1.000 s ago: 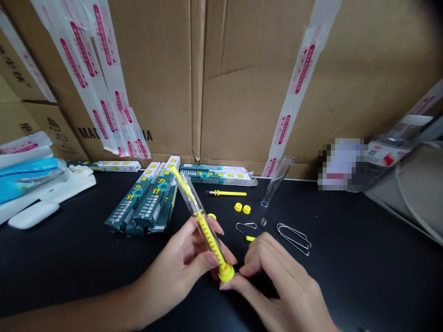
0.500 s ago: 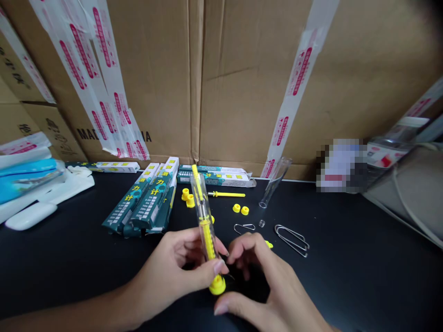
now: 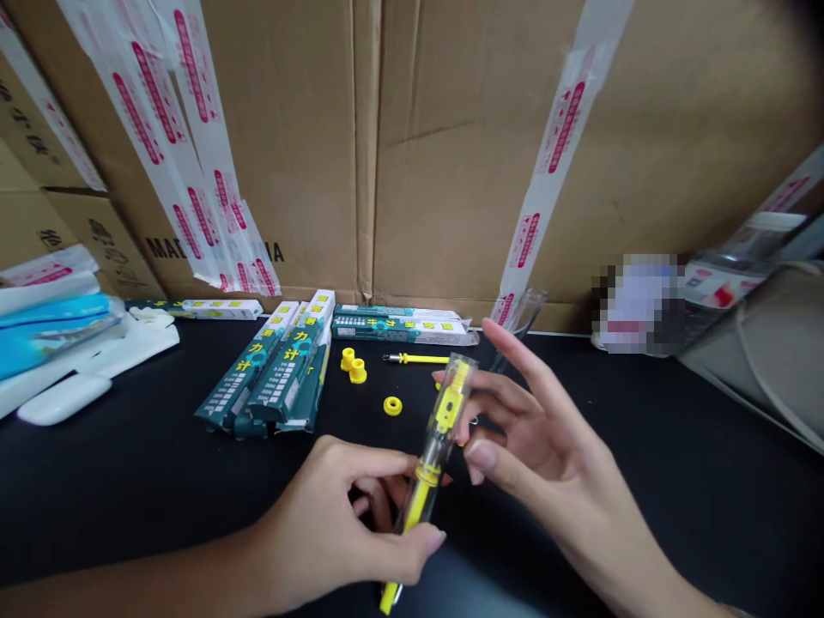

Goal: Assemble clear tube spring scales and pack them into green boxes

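A clear plastic tube with yellow inner parts (image 3: pixel 430 472) was held tilted at near centre, its upper end leaning right. The left hand (image 3: pixel 322 515) reached from the near left, thumb and fingers pinching its lower half. The right hand (image 3: pixel 547 468), index finger raised, was loosely spread beside the upper end; contact could not be told. Farther lay a round yellow plastic ring (image 3: pixel 392 413); the right hand partly hid another clear cylindrical tube (image 3: pixel 533 305)
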